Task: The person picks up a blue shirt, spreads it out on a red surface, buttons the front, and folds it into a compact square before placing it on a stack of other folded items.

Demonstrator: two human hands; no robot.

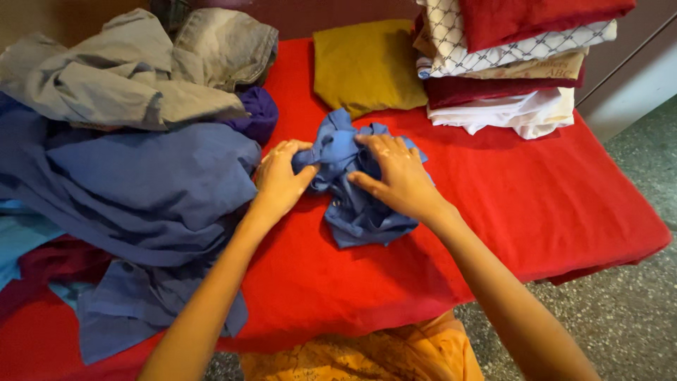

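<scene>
A crumpled blue garment (356, 212) lies bunched on the red cloth-covered surface (550, 204) in the middle of the view. My left hand (278, 180) grips its left side, fingers curled into the fabric. My right hand (398, 176) presses on top of the bundle, fingers spread and pinching folds near its upper edge. Both forearms reach in from the bottom of the frame.
A heap of unfolded clothes, blue (141, 190) and grey (134, 67), fills the left side. A folded mustard cloth (367, 63) lies at the back. A stack of folded fabrics (508, 63) stands at the back right. Speckled floor (627, 310) lies to the right.
</scene>
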